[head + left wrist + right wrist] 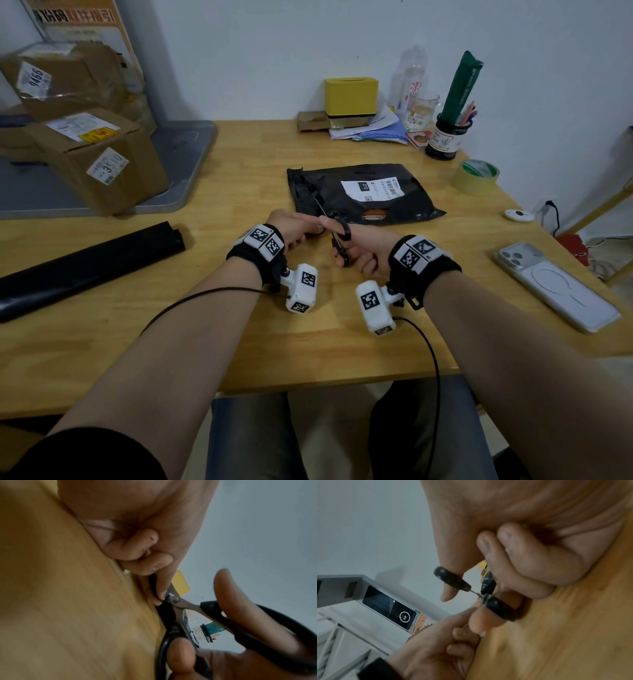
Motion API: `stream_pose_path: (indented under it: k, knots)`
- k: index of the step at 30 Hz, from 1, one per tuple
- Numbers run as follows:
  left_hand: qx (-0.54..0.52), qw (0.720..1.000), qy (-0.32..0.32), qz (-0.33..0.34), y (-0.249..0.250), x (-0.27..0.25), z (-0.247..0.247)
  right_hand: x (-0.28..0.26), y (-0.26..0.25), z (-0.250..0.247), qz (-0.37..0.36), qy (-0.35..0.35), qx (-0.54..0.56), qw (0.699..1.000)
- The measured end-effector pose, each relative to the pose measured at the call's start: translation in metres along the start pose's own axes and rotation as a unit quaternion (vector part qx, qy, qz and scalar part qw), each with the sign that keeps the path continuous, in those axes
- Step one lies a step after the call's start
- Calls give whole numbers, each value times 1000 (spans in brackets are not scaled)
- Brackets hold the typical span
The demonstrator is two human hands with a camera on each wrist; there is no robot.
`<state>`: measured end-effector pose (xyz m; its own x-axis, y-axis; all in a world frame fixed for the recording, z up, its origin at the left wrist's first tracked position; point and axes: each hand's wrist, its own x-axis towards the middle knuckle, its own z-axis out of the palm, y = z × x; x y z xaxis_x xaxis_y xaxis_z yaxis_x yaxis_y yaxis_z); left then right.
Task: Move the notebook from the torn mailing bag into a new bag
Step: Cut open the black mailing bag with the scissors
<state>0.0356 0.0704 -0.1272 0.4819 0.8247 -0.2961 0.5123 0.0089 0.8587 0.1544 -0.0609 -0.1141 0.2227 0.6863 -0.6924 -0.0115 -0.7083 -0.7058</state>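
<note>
black roll (pixel 85 260) at table's (pixel 239 342) left. left hand (pixel 294 228) pinches scissors (pixel 337 236) near the pivot; right hand (pixel 363 255) grips the loops. beyond them, torn bag (pixel 359 197) lies flat; notebook shows through the tear.

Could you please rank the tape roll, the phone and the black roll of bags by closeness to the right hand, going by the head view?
From the right hand, which holds the scissors:
1. Tape roll, beyond it to the right; phone, to its right by the table edge. These two are too close to call.
2. Black roll of bags, far across on the left side.
</note>
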Motion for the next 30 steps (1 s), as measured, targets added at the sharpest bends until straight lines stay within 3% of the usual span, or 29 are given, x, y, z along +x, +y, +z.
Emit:
stream_pose_path:
  k: [30]
  knots:
    - [15,999,-42,-4,-2,-1,0,22,-22,-3,3,5,-30,1000]
